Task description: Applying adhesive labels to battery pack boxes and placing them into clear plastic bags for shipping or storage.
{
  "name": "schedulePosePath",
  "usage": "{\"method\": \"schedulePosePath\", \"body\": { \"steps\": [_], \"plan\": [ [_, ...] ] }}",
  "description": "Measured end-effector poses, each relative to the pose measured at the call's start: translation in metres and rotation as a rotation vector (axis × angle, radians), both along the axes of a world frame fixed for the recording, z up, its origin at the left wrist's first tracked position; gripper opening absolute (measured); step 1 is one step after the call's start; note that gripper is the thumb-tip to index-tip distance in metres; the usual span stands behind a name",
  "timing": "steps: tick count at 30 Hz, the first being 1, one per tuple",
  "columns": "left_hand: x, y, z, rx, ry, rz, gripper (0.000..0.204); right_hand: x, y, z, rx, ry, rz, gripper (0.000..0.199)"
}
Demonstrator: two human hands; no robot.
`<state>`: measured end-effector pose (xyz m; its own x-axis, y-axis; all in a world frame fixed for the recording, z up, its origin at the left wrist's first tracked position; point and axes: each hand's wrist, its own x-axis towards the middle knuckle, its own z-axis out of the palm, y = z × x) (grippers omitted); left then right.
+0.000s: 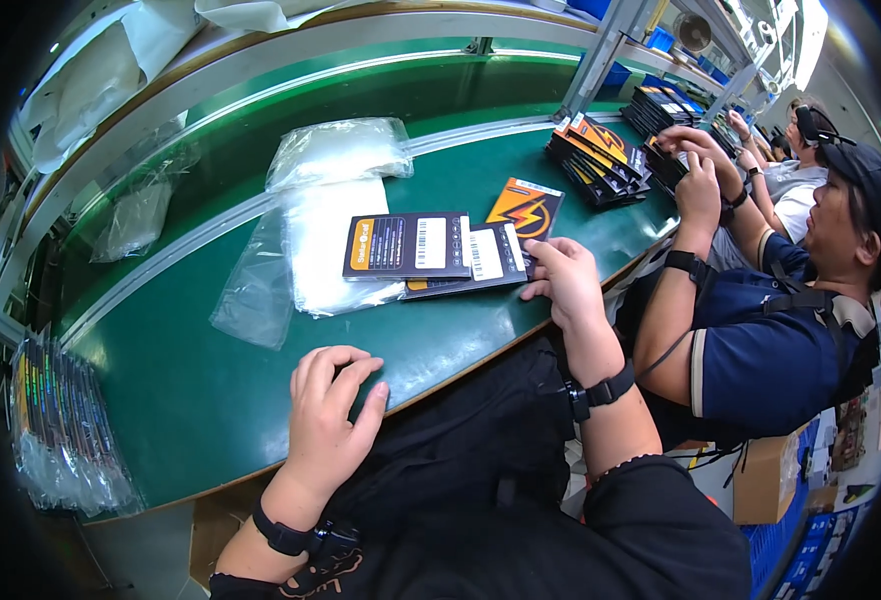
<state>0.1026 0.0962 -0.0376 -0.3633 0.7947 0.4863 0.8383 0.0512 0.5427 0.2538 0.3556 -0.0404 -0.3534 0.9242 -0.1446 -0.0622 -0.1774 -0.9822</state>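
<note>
My right hand [566,282] pinches the right end of a flat black box [500,252] with a white barcode label. Partly covering that box is another flat black box [408,244] with an orange panel and a white label. Both overlap a pile of clear plastic bags [335,215] on the green table. My left hand [335,408] lies near the table's front edge, fingers spread and holding nothing. Just beyond my right hand is an orange and black box [526,206] with a lightning bolt on its face.
Packed flat boxes in clear bags [65,425] stand in a row at the table's left end. At the far right lies a heap of orange-black boxes [600,160]. A co-worker [775,330] in a dark blue shirt sits close to my right, hands over more boxes. A metal post [600,60] rises behind.
</note>
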Motion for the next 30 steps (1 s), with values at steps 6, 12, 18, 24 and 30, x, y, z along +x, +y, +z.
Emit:
{"method": "schedulePosePath", "body": {
  "steps": [6,12,18,24,30],
  "plan": [
    [-0.010,-0.003,0.000,0.036,-0.071,-0.017,0.015,0.018,-0.015,0.013,0.750,-1.053,-0.263,0.058],
    [-0.010,-0.004,-0.002,0.114,-0.078,0.013,0.013,-0.001,-0.040,0.047,1.358,-0.643,0.374,0.090],
    [-0.019,-0.017,0.004,0.122,-0.024,0.081,0.013,-0.043,-0.024,0.043,1.249,-0.904,0.751,0.080],
    [-0.077,-0.042,0.010,0.031,0.133,0.327,0.018,-0.008,-0.025,0.062,1.094,-0.637,0.716,0.068],
    [-0.124,-0.042,0.011,-0.186,0.185,0.257,0.027,-0.013,0.007,0.051,-0.015,0.119,0.390,0.041]
  ]
}}
